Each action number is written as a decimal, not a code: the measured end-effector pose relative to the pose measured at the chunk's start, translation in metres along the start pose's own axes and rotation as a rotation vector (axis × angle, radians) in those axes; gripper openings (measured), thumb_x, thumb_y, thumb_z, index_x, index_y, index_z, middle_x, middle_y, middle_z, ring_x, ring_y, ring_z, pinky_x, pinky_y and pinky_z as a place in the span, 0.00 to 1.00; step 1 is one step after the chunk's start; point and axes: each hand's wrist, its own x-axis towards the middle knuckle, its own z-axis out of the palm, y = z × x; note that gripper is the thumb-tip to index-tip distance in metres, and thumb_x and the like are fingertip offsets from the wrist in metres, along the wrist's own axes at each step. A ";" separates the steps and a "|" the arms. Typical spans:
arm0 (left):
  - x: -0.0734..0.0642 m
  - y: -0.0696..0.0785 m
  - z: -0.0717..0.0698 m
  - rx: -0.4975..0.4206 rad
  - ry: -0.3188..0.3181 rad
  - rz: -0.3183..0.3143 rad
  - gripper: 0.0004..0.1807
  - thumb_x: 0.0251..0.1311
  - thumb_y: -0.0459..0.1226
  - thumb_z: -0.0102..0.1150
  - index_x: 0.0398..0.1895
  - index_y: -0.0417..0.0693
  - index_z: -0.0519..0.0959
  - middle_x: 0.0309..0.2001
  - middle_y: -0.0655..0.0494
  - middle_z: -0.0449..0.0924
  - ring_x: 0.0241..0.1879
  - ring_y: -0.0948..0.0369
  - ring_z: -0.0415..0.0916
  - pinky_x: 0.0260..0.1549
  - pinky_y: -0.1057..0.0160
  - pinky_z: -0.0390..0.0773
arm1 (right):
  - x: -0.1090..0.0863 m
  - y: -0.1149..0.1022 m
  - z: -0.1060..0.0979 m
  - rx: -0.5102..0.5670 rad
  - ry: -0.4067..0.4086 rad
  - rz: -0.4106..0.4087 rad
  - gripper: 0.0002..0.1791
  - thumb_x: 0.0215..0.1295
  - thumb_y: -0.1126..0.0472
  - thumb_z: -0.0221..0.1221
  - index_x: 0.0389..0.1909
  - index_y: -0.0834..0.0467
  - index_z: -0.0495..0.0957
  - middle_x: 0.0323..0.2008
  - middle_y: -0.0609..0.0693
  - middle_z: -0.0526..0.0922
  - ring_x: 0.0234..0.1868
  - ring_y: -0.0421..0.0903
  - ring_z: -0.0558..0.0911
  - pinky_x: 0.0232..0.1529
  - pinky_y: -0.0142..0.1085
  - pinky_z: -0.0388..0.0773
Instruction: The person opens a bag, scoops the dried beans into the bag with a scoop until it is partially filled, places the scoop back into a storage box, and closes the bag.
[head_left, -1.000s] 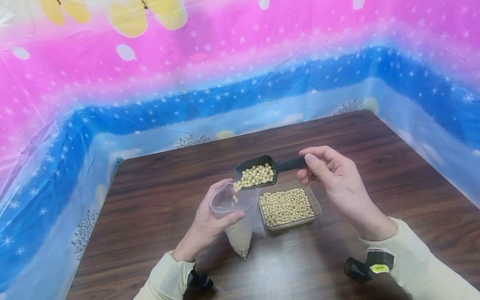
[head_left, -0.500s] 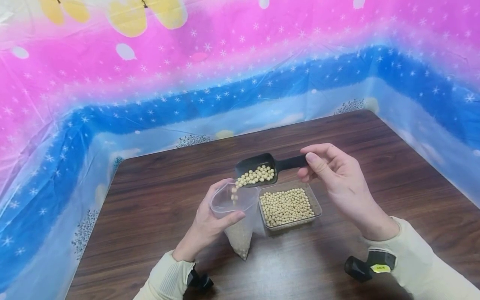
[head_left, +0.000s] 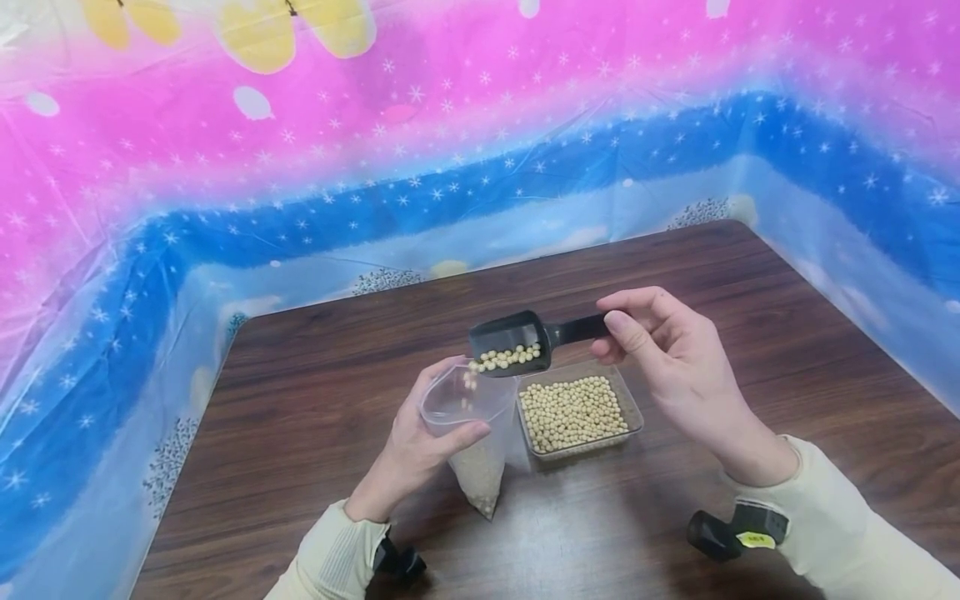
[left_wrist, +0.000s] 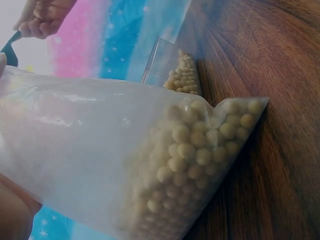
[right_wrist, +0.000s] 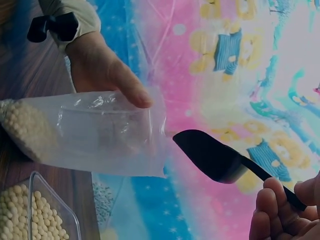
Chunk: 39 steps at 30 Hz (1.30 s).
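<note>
Pinching the black scoop (head_left: 510,327) by the end of its handle (head_left: 579,327), with the thumb against the bent fingers, my right hand (head_left: 682,367) holds it tilted over the mouth of a cloudy plastic bag (head_left: 483,467). A small row of pale round beans (head_left: 508,358) lies along the low side of the scoop, and a few others are in the air, dropping from its corner into the bag. My left hand (head_left: 412,442) is curled around the upper part of this bag, the thumb on the near side, so that the mouth stands wide. From the left wrist I see that the lower part of the bag is filled with beans, and its pointed corner is close to the table (head_left: 750,333); whether it touches, I cannot tell. Just beside the bag, on the table, stands a clear box (head_left: 634,408), which contains many more beans. Both my sleeves (head_left: 828,508) are pale, with a black device (head_left: 716,536) at each wrist. Behind the table hangs a pink and blue cloth (head_left: 465,108) with white snowflakes.
</note>
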 end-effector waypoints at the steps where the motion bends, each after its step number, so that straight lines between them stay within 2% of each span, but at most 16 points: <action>1: 0.000 0.000 0.000 -0.004 -0.002 0.001 0.39 0.51 0.28 0.71 0.67 0.48 0.64 0.56 0.47 0.74 0.53 0.53 0.74 0.49 0.58 0.78 | -0.001 -0.001 0.000 -0.008 -0.002 -0.012 0.09 0.72 0.64 0.55 0.48 0.62 0.76 0.27 0.53 0.85 0.31 0.47 0.86 0.37 0.36 0.83; 12: 0.002 -0.001 0.001 -0.046 -0.015 0.049 0.38 0.51 0.26 0.70 0.66 0.44 0.64 0.53 0.42 0.74 0.53 0.52 0.74 0.50 0.59 0.78 | -0.009 -0.007 0.006 -0.107 -0.075 -0.135 0.11 0.69 0.70 0.55 0.49 0.58 0.77 0.36 0.48 0.85 0.34 0.44 0.85 0.38 0.30 0.81; 15: 0.001 -0.001 0.001 -0.035 -0.009 0.039 0.38 0.51 0.27 0.70 0.66 0.45 0.64 0.52 0.41 0.74 0.50 0.51 0.75 0.49 0.59 0.79 | -0.010 -0.009 0.003 -0.150 -0.060 -0.174 0.11 0.68 0.70 0.56 0.49 0.58 0.77 0.35 0.47 0.85 0.33 0.42 0.85 0.33 0.29 0.80; 17: 0.000 -0.001 0.001 -0.026 -0.005 0.029 0.39 0.51 0.27 0.70 0.66 0.45 0.64 0.52 0.42 0.74 0.49 0.50 0.76 0.49 0.59 0.79 | -0.009 -0.011 -0.003 -0.197 -0.013 -0.218 0.11 0.68 0.70 0.56 0.49 0.59 0.78 0.34 0.46 0.85 0.33 0.41 0.85 0.33 0.29 0.80; 20: 0.000 -0.001 0.000 -0.018 -0.002 0.023 0.38 0.52 0.27 0.70 0.67 0.45 0.64 0.51 0.42 0.75 0.48 0.49 0.77 0.48 0.59 0.79 | -0.005 -0.013 -0.016 -0.317 0.108 -0.291 0.09 0.68 0.69 0.57 0.48 0.62 0.79 0.31 0.48 0.85 0.31 0.37 0.83 0.30 0.25 0.78; 23: -0.001 -0.001 0.000 -0.012 -0.003 0.018 0.39 0.52 0.28 0.70 0.67 0.46 0.64 0.51 0.42 0.75 0.48 0.49 0.76 0.48 0.59 0.79 | 0.000 -0.008 -0.027 -0.520 0.199 -0.357 0.09 0.68 0.68 0.58 0.46 0.63 0.79 0.26 0.48 0.82 0.23 0.34 0.77 0.22 0.22 0.70; 25: -0.001 -0.001 -0.001 -0.012 -0.003 0.017 0.39 0.52 0.28 0.70 0.67 0.46 0.64 0.52 0.42 0.75 0.48 0.48 0.76 0.48 0.58 0.79 | 0.003 0.001 -0.030 -0.654 0.185 -0.393 0.09 0.67 0.68 0.58 0.46 0.64 0.79 0.25 0.49 0.80 0.19 0.35 0.71 0.17 0.24 0.64; 27: -0.002 0.000 -0.002 -0.006 -0.002 0.008 0.39 0.52 0.28 0.70 0.67 0.47 0.64 0.52 0.43 0.74 0.49 0.48 0.76 0.48 0.58 0.79 | 0.003 0.013 -0.029 -0.757 0.128 -0.411 0.08 0.66 0.69 0.58 0.45 0.65 0.79 0.24 0.50 0.78 0.18 0.39 0.67 0.18 0.29 0.65; 30: -0.004 -0.001 -0.002 0.010 0.001 0.006 0.39 0.53 0.28 0.69 0.68 0.48 0.64 0.52 0.43 0.74 0.49 0.48 0.76 0.48 0.58 0.79 | 0.001 0.031 -0.024 -0.831 0.030 -0.386 0.07 0.66 0.69 0.58 0.43 0.65 0.78 0.24 0.51 0.77 0.21 0.45 0.71 0.22 0.38 0.71; 33: -0.004 -0.001 -0.002 0.025 0.002 0.010 0.39 0.53 0.28 0.69 0.68 0.48 0.64 0.51 0.44 0.74 0.49 0.49 0.76 0.48 0.58 0.79 | -0.001 0.047 -0.019 -0.872 -0.009 -0.344 0.06 0.67 0.67 0.58 0.41 0.65 0.78 0.26 0.53 0.79 0.26 0.51 0.76 0.27 0.47 0.74; 36: -0.003 -0.001 -0.002 0.022 0.001 0.016 0.38 0.53 0.28 0.69 0.68 0.48 0.64 0.51 0.44 0.74 0.49 0.49 0.75 0.47 0.58 0.80 | -0.002 0.059 -0.016 -0.881 -0.038 -0.275 0.05 0.68 0.66 0.56 0.41 0.64 0.77 0.26 0.54 0.80 0.26 0.53 0.78 0.28 0.49 0.75; 39: -0.003 -0.001 -0.002 0.017 -0.001 0.024 0.38 0.53 0.27 0.69 0.68 0.48 0.64 0.51 0.43 0.74 0.49 0.49 0.75 0.47 0.58 0.80 | -0.002 0.067 -0.018 -0.844 -0.063 -0.155 0.07 0.71 0.64 0.54 0.42 0.64 0.76 0.26 0.53 0.80 0.24 0.49 0.76 0.27 0.46 0.74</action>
